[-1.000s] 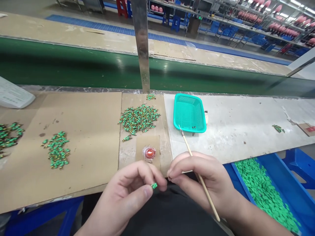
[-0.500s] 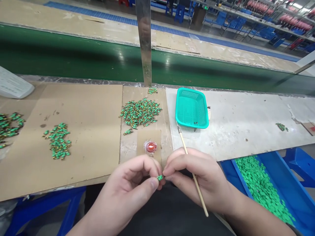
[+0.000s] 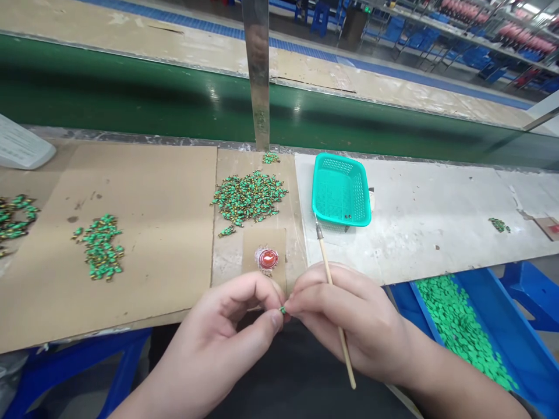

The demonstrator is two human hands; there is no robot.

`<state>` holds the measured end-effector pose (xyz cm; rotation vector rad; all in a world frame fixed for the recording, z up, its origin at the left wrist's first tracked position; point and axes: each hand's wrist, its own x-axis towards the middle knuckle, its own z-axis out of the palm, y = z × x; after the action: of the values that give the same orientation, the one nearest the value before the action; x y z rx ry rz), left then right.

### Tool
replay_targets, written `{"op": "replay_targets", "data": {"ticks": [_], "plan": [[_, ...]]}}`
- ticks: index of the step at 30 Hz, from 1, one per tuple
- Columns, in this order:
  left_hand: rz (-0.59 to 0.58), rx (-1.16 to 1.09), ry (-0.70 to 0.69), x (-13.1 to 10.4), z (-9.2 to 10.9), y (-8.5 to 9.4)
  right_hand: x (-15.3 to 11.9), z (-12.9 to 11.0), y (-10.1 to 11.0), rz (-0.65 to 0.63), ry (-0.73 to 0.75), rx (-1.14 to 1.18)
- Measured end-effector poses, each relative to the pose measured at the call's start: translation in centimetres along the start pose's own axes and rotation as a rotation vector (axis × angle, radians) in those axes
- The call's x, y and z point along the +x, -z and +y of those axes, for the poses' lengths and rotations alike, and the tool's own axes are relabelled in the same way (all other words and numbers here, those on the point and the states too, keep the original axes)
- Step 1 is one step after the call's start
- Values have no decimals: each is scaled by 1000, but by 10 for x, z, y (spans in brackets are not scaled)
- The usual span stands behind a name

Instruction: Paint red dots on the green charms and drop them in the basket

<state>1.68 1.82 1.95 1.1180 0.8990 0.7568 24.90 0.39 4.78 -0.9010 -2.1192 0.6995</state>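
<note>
Between the fingertips of my left hand (image 3: 242, 329) is a small green piece (image 3: 283, 310), mostly covered by the fingers. My right hand (image 3: 349, 314) closes its thumb and forefinger at the piece's other side and also carries a thin paintbrush (image 3: 328, 273), its bristles pointing away from me. Just beyond the hands, a round blob of red paint (image 3: 268, 259) sits on a small cardboard square (image 3: 251, 247). Behind it lies a big pile of small green, gold and dark figures (image 3: 248, 198).
A teal basket (image 3: 321, 180) stands right of the pile with a few tiny dark bits inside. Smaller groups of figures (image 3: 102, 247) lie on the cardboard (image 3: 166, 203) at left. Below right, a blue bin (image 3: 530, 337) holds green discs (image 3: 463, 331). A metal post (image 3: 257, 81) rises behind.
My right fingertips have moved left onto the green piece, which now shows less. The brush's handle end has swung slightly left and down.
</note>
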Motion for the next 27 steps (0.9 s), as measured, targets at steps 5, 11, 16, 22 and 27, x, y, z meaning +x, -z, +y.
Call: {"op": "replay_targets", "data": {"ticks": [5,11,16,22,27], "plan": [[-39,28,-4,-2,3,2,1,2,0,-20,20,-7],[5,-8,-5,-4,-1,1,2,9,-7,60,-33,202],[19,-22,-12,-6,-2,2,4,6,-6,100,-83,190],[-19,19,-19,-9,-3,6,5,7,-6,65,-25,183],[-71,125,-49,-11,-4,10,3,7,-4,-7,3,93]]}}
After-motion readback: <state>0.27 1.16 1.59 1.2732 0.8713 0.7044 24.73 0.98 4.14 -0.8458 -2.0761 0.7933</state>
